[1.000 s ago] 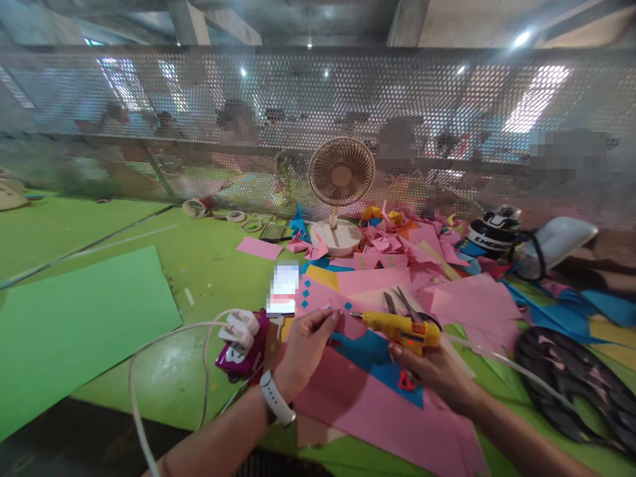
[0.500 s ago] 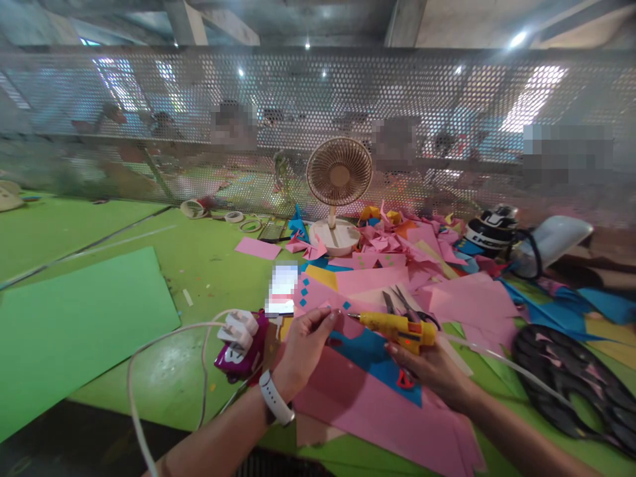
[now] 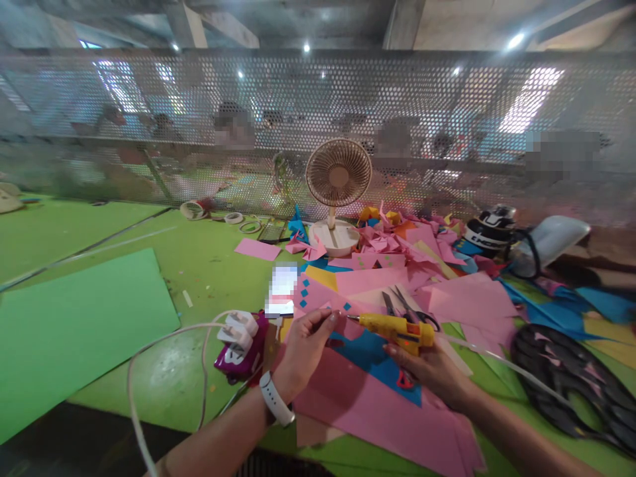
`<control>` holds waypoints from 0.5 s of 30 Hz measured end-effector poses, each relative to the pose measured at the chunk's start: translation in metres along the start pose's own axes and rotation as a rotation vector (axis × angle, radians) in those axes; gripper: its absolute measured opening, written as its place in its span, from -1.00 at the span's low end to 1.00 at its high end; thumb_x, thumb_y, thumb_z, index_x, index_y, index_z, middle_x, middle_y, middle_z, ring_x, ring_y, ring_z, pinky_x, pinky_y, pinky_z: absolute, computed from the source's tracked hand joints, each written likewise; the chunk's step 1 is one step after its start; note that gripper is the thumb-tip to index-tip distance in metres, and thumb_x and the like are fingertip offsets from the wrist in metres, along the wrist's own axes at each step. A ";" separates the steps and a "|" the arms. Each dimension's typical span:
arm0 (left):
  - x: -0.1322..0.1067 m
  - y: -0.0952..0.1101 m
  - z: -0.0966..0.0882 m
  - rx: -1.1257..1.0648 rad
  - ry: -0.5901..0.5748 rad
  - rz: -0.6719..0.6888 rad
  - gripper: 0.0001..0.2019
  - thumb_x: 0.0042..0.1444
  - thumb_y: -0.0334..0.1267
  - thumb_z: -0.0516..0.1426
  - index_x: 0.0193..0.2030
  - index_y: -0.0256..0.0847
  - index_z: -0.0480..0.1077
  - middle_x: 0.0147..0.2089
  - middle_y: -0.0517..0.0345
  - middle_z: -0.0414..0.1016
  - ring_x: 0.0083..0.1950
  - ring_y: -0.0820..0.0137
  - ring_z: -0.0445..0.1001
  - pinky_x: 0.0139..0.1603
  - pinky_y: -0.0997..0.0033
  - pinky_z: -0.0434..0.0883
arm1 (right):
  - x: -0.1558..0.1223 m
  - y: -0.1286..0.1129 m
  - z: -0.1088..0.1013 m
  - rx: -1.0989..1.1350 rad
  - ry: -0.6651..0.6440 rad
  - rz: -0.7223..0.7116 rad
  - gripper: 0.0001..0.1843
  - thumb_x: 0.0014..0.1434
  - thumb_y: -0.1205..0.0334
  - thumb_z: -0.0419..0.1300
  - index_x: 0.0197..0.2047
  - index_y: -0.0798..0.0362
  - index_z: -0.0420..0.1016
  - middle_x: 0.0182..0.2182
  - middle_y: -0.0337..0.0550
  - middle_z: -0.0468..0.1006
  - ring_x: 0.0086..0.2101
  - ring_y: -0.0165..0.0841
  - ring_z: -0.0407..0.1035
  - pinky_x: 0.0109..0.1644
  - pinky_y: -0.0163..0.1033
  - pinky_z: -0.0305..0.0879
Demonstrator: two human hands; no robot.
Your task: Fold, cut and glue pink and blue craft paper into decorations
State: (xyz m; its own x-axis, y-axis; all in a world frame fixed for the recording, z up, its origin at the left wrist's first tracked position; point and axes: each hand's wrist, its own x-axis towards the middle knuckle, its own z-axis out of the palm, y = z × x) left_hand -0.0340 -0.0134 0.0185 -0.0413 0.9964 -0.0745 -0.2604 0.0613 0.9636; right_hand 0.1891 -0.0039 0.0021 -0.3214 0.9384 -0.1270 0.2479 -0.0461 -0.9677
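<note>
My right hand (image 3: 427, 364) is closed round a yellow hot glue gun (image 3: 392, 326), its metal nozzle pointing left. A clear glue stick (image 3: 487, 349) trails from its back end. Just left of the nozzle tip, my left hand (image 3: 308, 341) pinches thumb and finger together; whatever is between them is too small to make out. Beneath both hands lie a blue sheet (image 3: 370, 358) and large pink sheets (image 3: 368, 411). Small blue paper diamonds (image 3: 305, 293) sit on pink paper beyond my left hand. Scissors (image 3: 407, 306) rest behind the glue gun.
A small fan (image 3: 338, 173) stands before a perforated metal screen (image 3: 199, 93). Folded pink paper pieces (image 3: 385, 242) heap beside it. On the left are a purple power strip (image 3: 243, 361) with plugs, a phone (image 3: 283, 291) and green card (image 3: 84, 331). A black tray (image 3: 571, 377) lies right.
Hardly anything differs. The glue gun's nozzle and my left fingertips stay close together, with only a very slight shift of the view.
</note>
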 end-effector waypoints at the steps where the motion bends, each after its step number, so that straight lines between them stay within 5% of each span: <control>1: 0.000 0.000 0.000 0.000 -0.006 0.002 -0.75 -0.02 -0.10 0.22 -0.29 -0.25 0.51 -0.39 0.16 0.41 -0.37 0.40 0.40 -0.35 0.37 0.48 | 0.000 -0.001 0.001 0.011 -0.008 0.003 -0.62 0.02 -0.02 0.23 -0.21 0.10 0.51 -0.52 -0.22 0.45 -0.52 -0.43 0.27 -0.47 -0.34 0.26; 15: -0.001 0.001 0.001 -0.019 0.009 0.011 -0.78 -0.04 -0.14 0.24 -0.33 -0.25 0.52 -0.44 0.19 0.37 -0.39 0.45 0.37 -0.37 0.42 0.48 | 0.000 0.006 0.000 0.001 0.008 0.027 -0.57 -0.02 -0.11 0.23 -0.22 0.06 0.52 -0.61 -0.27 0.41 -0.62 -0.47 0.22 -0.59 -0.38 0.17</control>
State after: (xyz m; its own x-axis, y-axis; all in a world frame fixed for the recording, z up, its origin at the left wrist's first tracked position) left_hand -0.0333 -0.0139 0.0200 -0.0533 0.9964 -0.0660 -0.2781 0.0486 0.9593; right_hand 0.1908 -0.0044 -0.0032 -0.3075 0.9394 -0.1514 0.2554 -0.0718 -0.9642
